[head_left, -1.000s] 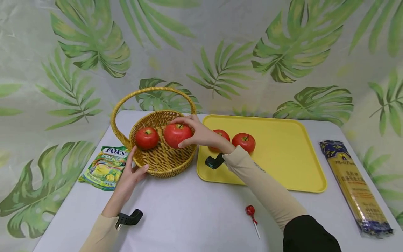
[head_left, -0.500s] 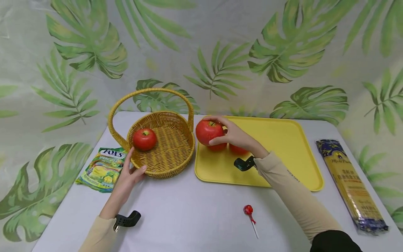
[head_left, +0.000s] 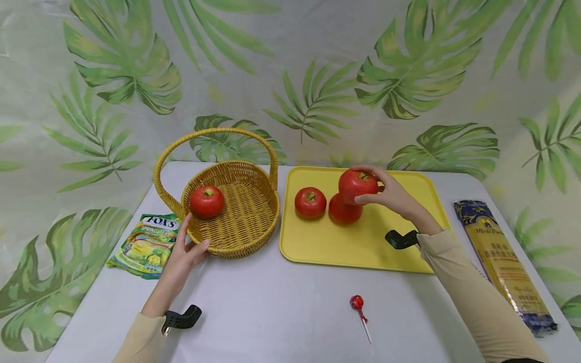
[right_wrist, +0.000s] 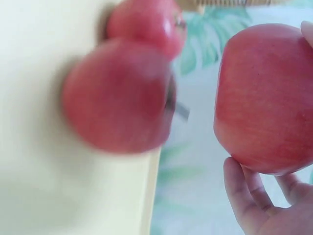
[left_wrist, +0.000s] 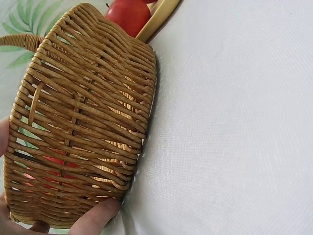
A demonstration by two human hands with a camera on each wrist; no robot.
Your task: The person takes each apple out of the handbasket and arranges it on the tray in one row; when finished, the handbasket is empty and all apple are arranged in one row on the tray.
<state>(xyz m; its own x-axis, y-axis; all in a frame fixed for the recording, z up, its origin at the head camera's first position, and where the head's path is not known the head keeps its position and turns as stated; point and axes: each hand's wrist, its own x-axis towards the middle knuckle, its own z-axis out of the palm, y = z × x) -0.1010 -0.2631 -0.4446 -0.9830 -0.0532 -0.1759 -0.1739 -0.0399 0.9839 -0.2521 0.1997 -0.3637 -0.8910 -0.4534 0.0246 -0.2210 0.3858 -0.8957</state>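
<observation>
My right hand (head_left: pixel 392 194) grips a red apple (head_left: pixel 357 186) and holds it up above the yellow tray (head_left: pixel 317 247). In the right wrist view the held apple (right_wrist: pixel 266 98) fills the right side, with fingers below it. Two other red apples lie on the tray: one apple (head_left: pixel 310 202) on the left, another apple (head_left: pixel 345 209) partly behind the held one. My left hand (head_left: pixel 183 254) holds the wicker basket (head_left: pixel 247 247) at its front left, its thumb low on the woven wall in the left wrist view. Inside the basket's left side sits one red apple (head_left: pixel 207 201).
A green candy bag (head_left: pixel 147 246) lies left of the basket, close to my left forearm. On the white table (head_left: pixel 272 312) in front of the tray is a red lollipop (head_left: pixel 357 303). A long pasta packet (head_left: pixel 504 262) lies at the right edge. The basket's tall handle (head_left: pixel 218 130) arches upward.
My right hand has carried its apple from over the basket rightward to above the middle of the tray. One apple stays in the basket. My left hand stays at the basket.
</observation>
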